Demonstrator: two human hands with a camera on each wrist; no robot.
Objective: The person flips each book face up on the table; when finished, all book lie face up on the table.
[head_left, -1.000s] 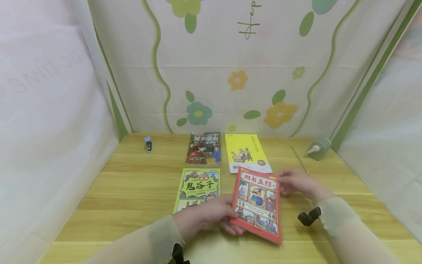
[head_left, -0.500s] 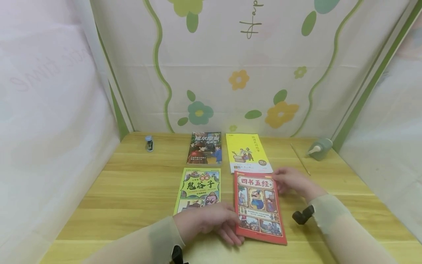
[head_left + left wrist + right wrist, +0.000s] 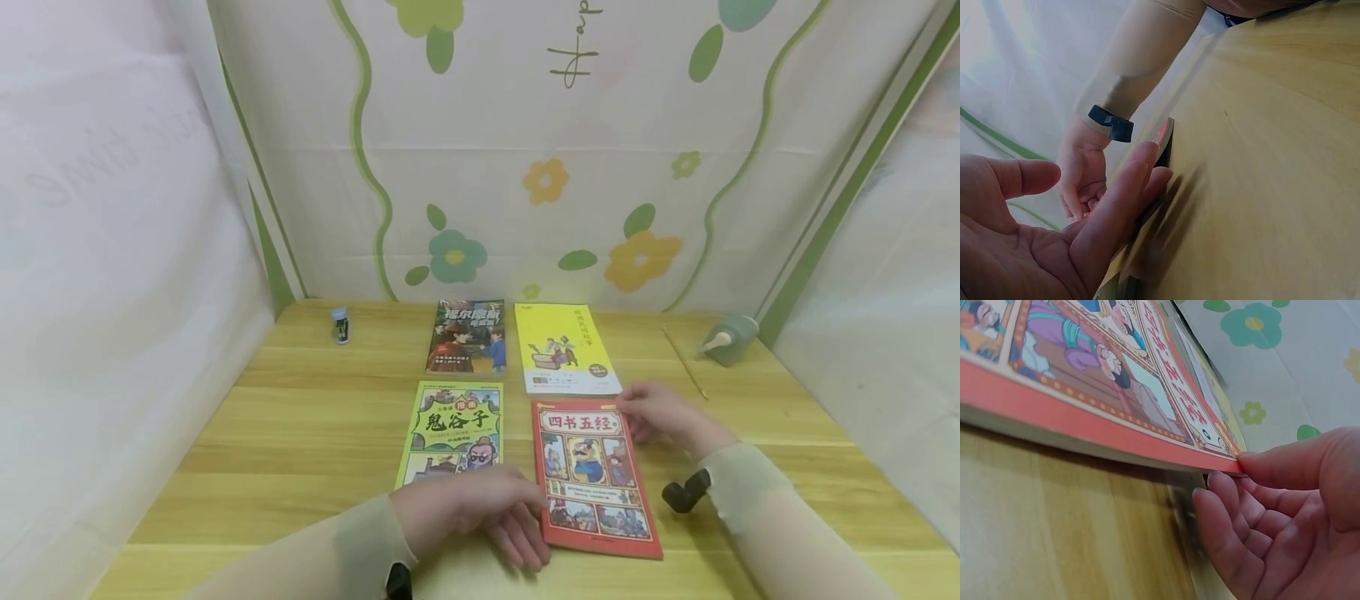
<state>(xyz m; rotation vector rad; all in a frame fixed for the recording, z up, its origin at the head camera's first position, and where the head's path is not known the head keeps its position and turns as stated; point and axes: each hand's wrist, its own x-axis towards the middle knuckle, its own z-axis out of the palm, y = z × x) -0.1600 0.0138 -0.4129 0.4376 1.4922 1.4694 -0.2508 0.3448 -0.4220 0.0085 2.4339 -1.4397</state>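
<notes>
A red comic-style book (image 3: 588, 479) lies at the near right, slightly raised off the table at its right edge in the right wrist view. My right hand (image 3: 667, 417) pinches its upper right corner, the thumb (image 3: 1285, 464) on the cover and fingers beneath. Beside the book's lower left edge is my left hand (image 3: 487, 508), its fingers extended and thumb spread apart in the left wrist view. Whether those fingers touch the book is hard to tell. A green book (image 3: 453, 429) lies left of the red one, its lower part hidden by the left hand.
Behind are a dark-covered book (image 3: 467, 337) and a yellow book (image 3: 566, 350). A small capped bottle (image 3: 341, 326) stands at the back left. A thin stick (image 3: 684, 362) and a grey-green nozzle bottle (image 3: 731, 340) lie at the right. Printed cloth (image 3: 495, 150) walls the wooden table (image 3: 300, 450).
The red book has turned straighter and come nearer, away from the yellow book, with the right hand at its corner. The left hand's fingers have moved from its edge to beside it.
</notes>
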